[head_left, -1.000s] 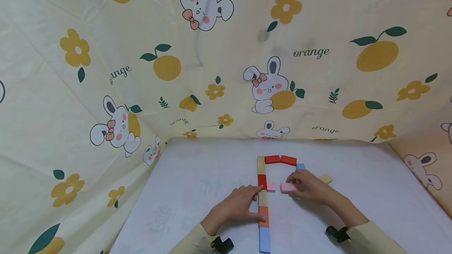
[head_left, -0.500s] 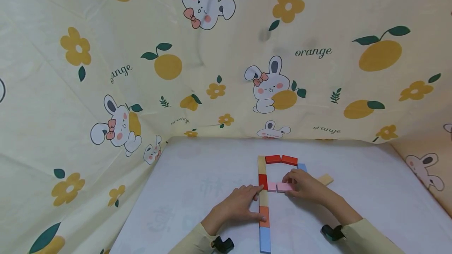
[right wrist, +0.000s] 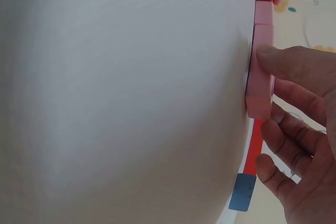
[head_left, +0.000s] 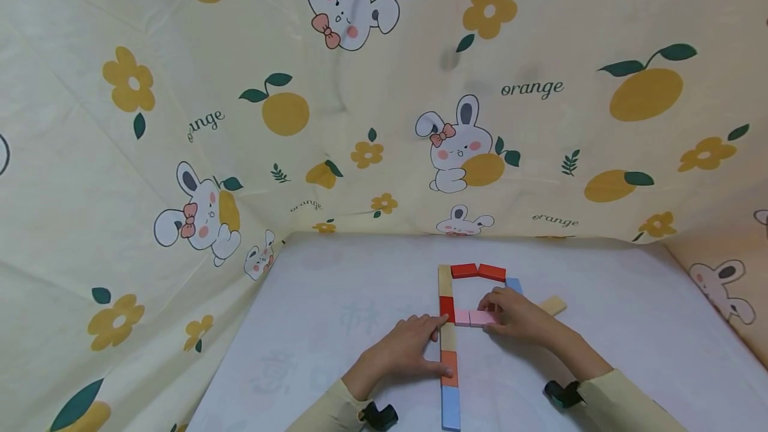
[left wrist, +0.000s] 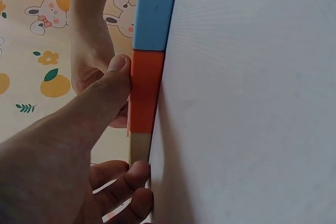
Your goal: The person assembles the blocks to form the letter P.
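My right hand (head_left: 519,315) pinches a long pink block (right wrist: 260,72) between thumb and fingers, flat on the white table. Its left end meets a short pink block (head_left: 461,318), which touches the column of blocks. Against that column rests my left hand (head_left: 405,349), the thumb on the orange block (left wrist: 146,90) and the index fingertip at the red block (head_left: 447,309). Above and below the red block lie wooden blocks (head_left: 445,280), (head_left: 448,337). A long blue block (head_left: 451,408) forms the near end.
Two red blocks (head_left: 464,271), (head_left: 491,273) run rightward from the column's far end to a blue block (head_left: 513,285), partly hidden by the right hand. A loose wooden block (head_left: 553,305) lies behind the right hand. Patterned cloth (head_left: 384,119) hangs around the table (head_left: 336,272).
My right hand has slid the long pink block leftward, closing the gap to the short pink one. The left hand has stayed in place on the column.
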`<state>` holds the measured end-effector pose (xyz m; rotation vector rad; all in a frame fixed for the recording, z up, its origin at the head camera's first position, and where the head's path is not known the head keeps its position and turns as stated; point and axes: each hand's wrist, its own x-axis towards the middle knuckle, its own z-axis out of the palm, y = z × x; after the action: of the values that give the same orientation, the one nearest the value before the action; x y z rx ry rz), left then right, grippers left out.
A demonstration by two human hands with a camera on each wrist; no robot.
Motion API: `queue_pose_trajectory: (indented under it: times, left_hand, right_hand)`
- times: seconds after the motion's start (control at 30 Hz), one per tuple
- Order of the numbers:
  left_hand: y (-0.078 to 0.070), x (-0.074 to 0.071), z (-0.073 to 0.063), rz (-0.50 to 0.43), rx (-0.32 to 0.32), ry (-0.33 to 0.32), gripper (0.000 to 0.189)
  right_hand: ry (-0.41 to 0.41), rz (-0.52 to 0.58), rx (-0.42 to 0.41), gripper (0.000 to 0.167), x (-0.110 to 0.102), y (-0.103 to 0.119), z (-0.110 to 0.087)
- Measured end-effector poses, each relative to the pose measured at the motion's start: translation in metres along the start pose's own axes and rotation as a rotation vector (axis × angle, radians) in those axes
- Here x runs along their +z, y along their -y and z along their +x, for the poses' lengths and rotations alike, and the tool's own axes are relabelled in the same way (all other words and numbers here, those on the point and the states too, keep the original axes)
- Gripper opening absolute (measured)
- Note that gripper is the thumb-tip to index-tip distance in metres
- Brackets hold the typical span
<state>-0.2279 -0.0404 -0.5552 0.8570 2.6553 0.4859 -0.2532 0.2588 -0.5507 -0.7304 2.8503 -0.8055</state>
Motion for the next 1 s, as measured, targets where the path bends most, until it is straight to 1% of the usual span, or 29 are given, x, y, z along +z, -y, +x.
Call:
queue_pose_trajectory:
  times: [0.2, 0.37, 0.7, 1.0]
  left_hand:
    - [-0.0013, -0.0009, -0.0018, 0.005, -0.005, 0.002, 0.1]
    - [-0.0022, -0.0018, -0.0027, 0.007, -0.01, 0.005, 0.1]
    - [-0.0009, -0.0014, -0.0015, 0.02, -0.002, 0.0, 0.1]
    - [-0.0002, -0.0006, -0.0006, 0.002, -0.004, 0.005, 0.1]
  right_hand:
    - [0.005, -0.005, -0.002, 0.034, 0.0004, -0.0009, 0.0001]
    - [0.001, -0.024, -0.021, 0.033, -0.0003, -0.0016, 0.0003]
    - [-0.01, -0.034, -0.035, 0.032, -0.0012, -0.0003, 0.001]
    - [-0.003, -0.029, -0.023, 0.032, -0.0006, -0.002, 0.0012]
